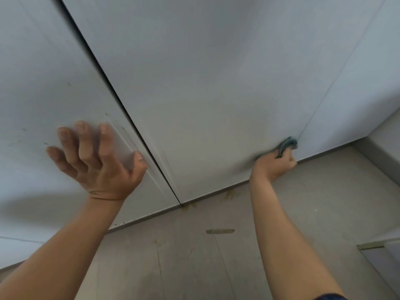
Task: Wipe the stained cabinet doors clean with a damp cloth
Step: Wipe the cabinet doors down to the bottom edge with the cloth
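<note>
The right hand (273, 164) curls its fingers around a grey-blue cloth (286, 145) and presses it on the middle cabinet door (205, 83), near that door's lower right corner. The left hand (101, 163) is spread, fingers straight and holding nothing, before the left cabinet door (43, 83), which carries brown specks (46, 143). Yellowish stains (229, 194) mark the wall (216, 267) beneath.

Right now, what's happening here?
A person's right hand grips a grey-blue cloth and presses it on the middle cabinet door near its lower right corner, by the seam. The left hand is open, fingers spread, at the left door; blur hides whether it touches. Brown specks show on the left door, and yellowish stains on the wall below.
</note>
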